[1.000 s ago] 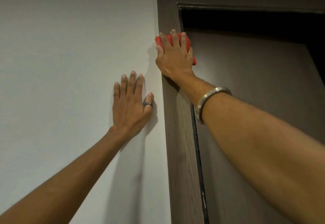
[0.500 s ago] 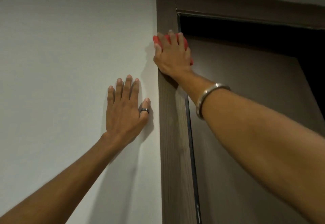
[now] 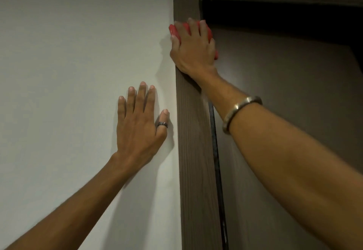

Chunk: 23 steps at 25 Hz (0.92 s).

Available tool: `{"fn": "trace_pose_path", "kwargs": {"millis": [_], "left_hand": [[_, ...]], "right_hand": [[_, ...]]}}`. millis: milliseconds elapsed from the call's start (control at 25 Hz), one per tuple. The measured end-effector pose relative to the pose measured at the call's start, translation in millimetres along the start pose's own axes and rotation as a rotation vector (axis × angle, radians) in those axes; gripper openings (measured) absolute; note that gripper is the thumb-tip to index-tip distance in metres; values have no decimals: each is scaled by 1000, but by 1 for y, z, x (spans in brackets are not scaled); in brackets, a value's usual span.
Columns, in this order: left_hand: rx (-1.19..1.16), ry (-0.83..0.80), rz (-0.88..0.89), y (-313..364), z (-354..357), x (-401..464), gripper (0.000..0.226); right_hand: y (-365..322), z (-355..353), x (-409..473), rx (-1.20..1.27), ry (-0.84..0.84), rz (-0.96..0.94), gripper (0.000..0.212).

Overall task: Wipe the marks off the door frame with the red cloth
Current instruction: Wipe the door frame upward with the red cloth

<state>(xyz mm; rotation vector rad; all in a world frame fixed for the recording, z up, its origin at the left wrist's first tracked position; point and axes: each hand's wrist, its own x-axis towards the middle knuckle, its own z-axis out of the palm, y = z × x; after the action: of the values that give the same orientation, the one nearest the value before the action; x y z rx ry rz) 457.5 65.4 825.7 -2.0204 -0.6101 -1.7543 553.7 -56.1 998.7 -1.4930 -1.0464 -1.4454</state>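
Observation:
The brown wood-grain door frame (image 3: 194, 151) runs up the middle of the view to its top corner. My right hand (image 3: 193, 49) presses the red cloth (image 3: 173, 31) flat against the upright of the frame, just below that corner; only the cloth's edges show around my fingers. My left hand (image 3: 139, 124) lies flat on the white wall (image 3: 68, 73) left of the frame, fingers spread, holding nothing. Marks on the frame are not visible under the hand.
The brown door (image 3: 284, 112) stands right of the frame, with a dark gap (image 3: 275, 12) above it under the top frame piece. A black seal strip (image 3: 216, 161) runs down the frame's inner edge. A metal bangle (image 3: 235, 110) sits on my right wrist.
My right hand has shifted slightly on the frame with the cloth under it. My left hand stays flat on the wall. The view has moved a little.

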Motion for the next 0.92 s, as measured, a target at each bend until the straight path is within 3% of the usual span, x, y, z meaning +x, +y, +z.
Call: {"fn": "trace_pose_path", "kwargs": {"millis": [360, 560, 680, 760, 840, 920], "left_hand": [[15, -81, 115, -1, 11, -184, 69], [43, -278, 165, -5, -4, -300, 67], [27, -421, 117, 2, -21, -349, 69], [-23, -486, 56, 10, -33, -374, 71], [-104, -552, -47, 18, -48, -410, 68], [-288, -628, -255, 30, -69, -458, 63]], "right_hand": [[-8, 22, -308, -54, 30, 65, 61], [-11, 9, -489, -180, -179, 42, 70], [-21, -19, -569, -258, -370, 93, 95], [-29, -41, -606, -159, -580, 174, 105], [-39, -67, -645, 75, -751, 330, 91], [-55, -98, -674, 517, -806, 870, 70]]}}
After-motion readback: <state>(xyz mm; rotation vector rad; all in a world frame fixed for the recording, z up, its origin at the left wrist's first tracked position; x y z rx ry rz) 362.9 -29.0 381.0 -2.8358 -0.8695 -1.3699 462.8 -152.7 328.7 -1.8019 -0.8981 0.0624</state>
